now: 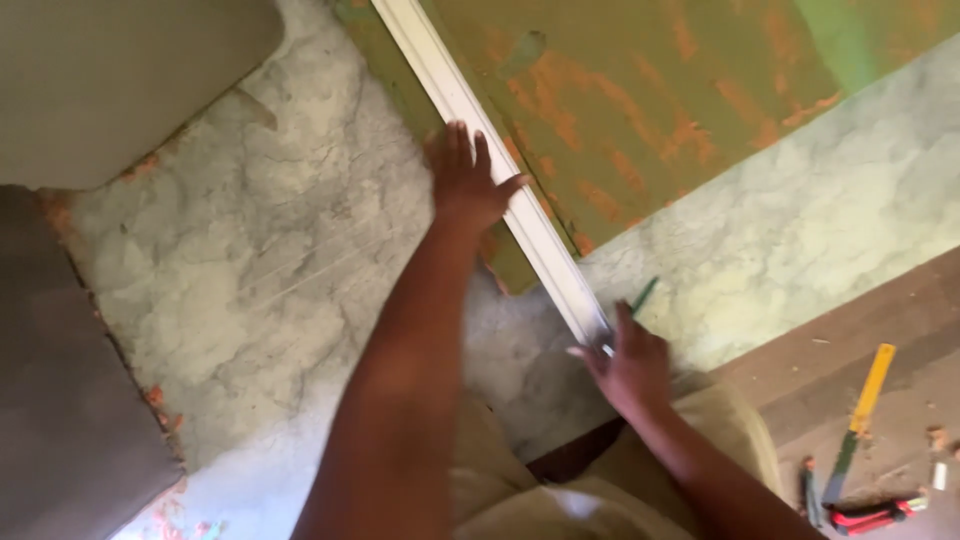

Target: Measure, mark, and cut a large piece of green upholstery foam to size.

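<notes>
Two hands are set on a white strip (pixel 500 170) running slantwise up the wall. At its near end, a green pencil (pixel 642 296) is pinched in the right hand (pixel 630 365). Farther along the strip, the left hand (pixel 465 180) is pressed flat, fingers spread.

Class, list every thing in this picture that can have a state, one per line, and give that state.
Left hand: open, fingers spread, pressed flat on the strip.
Right hand: closed on the pencil, at the strip's lower end.
Long white flat strip: held slanting against the wall.
Thin green pencil: gripped, tip up.
Green wall paint: worn, orange patches showing.
Yellow-handled tool: lying untouched on the floor.
</notes>
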